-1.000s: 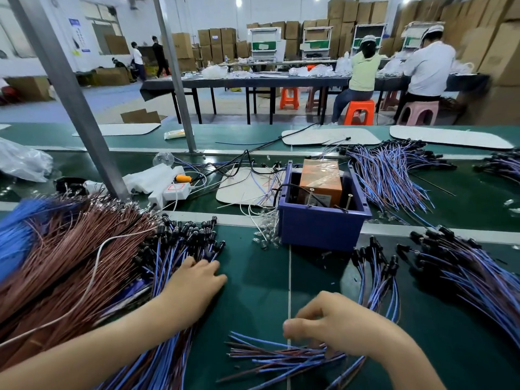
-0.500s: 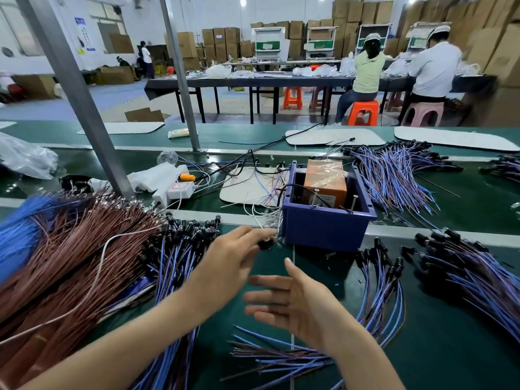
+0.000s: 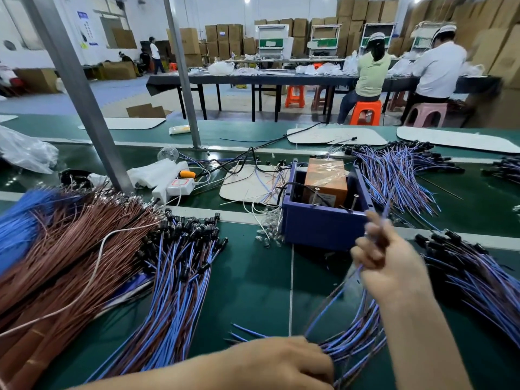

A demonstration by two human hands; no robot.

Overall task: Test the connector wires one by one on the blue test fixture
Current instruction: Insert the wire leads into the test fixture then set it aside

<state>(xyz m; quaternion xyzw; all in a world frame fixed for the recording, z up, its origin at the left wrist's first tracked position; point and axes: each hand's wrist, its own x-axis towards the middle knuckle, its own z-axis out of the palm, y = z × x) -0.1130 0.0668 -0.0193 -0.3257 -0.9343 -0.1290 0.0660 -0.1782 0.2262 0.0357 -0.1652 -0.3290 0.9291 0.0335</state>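
"When you looked down at the bench, what were your hands doing?"

"My right hand [image 3: 394, 266] hung above the green mat [image 3: 253, 291], fingers [image 3: 363, 249] curled round the plug end of a small bundle [image 3: 351, 344] of blue and brown wires. It was blurred, so I could not count how many wires it gripped."

"And the left?"

"My left hand [image 3: 284, 361] lay at six o'clock, low on the mat, knuckles up, covering the bare ends of that same bundle. Whether it clutched them or only pressed them down I could not tell, because the fingertips were hidden under the hand."

"Where was the tester?"

"The blue box [image 3: 323, 226] stood at twelve o'clock from my left hand and at eleven o'clock from my right. My raised forefinger was right by its near right corner, but I could not tell whether it touched. An orange block [image 3: 326, 178] sat inside the box."

"And the other wires?"

"A big pile [image 3: 180, 266] with black plugs lay at nine o'clock, beside a heap of brown wires [image 3: 70, 263]. A second pile [image 3: 467, 266] lay at three o'clock, and a third pile [image 3: 394, 170] at one o'clock, behind the box. A white power strip [image 3: 174, 188] lay at eleven o'clock, near a metal post [image 3: 78, 94]."
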